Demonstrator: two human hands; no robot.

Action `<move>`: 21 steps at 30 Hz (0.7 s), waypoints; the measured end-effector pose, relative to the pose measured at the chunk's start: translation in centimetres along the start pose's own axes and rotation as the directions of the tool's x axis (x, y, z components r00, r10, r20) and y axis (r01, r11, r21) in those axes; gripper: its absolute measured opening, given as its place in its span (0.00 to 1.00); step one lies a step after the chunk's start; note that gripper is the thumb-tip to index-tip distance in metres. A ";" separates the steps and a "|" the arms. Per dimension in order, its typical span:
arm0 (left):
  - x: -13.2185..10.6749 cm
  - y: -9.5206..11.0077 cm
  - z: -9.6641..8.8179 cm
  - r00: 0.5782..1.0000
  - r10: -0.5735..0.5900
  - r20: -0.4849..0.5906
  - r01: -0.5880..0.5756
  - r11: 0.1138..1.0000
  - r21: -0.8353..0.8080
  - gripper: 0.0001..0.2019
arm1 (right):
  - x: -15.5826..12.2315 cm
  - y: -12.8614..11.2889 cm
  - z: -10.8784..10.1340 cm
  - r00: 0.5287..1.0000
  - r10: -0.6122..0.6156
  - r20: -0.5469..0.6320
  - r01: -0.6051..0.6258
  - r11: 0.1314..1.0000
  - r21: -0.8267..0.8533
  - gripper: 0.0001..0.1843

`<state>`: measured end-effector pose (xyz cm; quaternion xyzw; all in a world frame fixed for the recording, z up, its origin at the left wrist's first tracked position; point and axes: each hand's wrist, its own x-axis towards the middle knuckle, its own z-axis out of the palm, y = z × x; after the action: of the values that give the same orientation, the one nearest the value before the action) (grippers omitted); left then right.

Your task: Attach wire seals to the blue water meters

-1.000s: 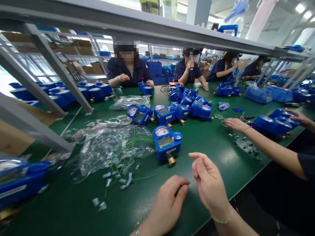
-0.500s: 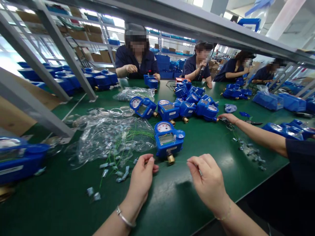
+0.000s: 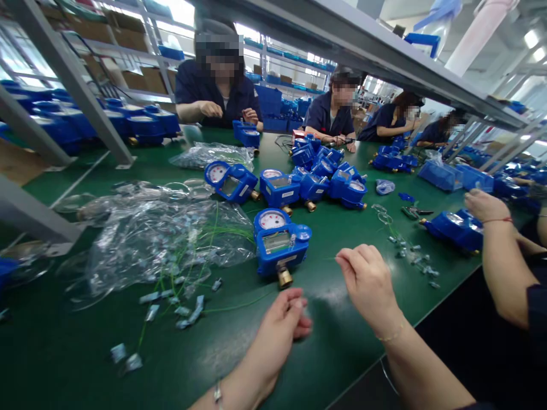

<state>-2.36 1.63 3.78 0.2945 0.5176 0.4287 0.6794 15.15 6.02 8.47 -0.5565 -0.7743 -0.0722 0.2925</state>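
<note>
A blue water meter with a round dial, a small display and a brass fitting stands before me on the green table. My left hand is just below the fitting, fingers curled together; what they hold, if anything, is hidden. A thin green seal wire runs from the loose tags toward the fitting. To the right of the meter, my right hand is raised in a pinch, a short bit of fine green wire showing at its fingertips. Grey-blue seal tags lie left of my left hand.
Clear plastic bags with tagged wires cover the left. Several blue meters are grouped behind mine. A co-worker's hand is by a meter at right, near pliers. A metal shelf post stands left; people sit opposite.
My left hand has moved right, below the brass fitting. My right hand has risen slightly. The co-worker's hand at right has left the loose tags and pulled back toward a meter. The view has shifted.
</note>
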 end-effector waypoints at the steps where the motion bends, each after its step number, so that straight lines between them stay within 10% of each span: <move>1: 0.4 -0.2 1.2 0.999 -0.036 0.032 0.039 0.995 -0.095 0.17 | 0.1 0.1 0.3 1.000 0.001 0.014 -0.001 1.000 -0.014 0.08; 7: 4.0 -1.4 5.2 1.000 -0.004 0.017 0.011 0.911 -0.412 0.27 | 1.3 -0.1 1.3 0.998 -0.017 0.055 0.022 0.997 -0.079 0.09; 21: 5.8 -1.4 4.1 0.990 0.138 0.037 -0.112 0.912 -0.395 0.15 | 2.3 0.1 2.1 0.995 -0.082 0.053 0.087 0.991 -0.101 0.10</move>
<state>2.49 6.37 1.18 0.1987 0.3793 0.5564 0.7121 13.95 8.81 7.94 -0.5389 -0.7995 -0.1107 0.2411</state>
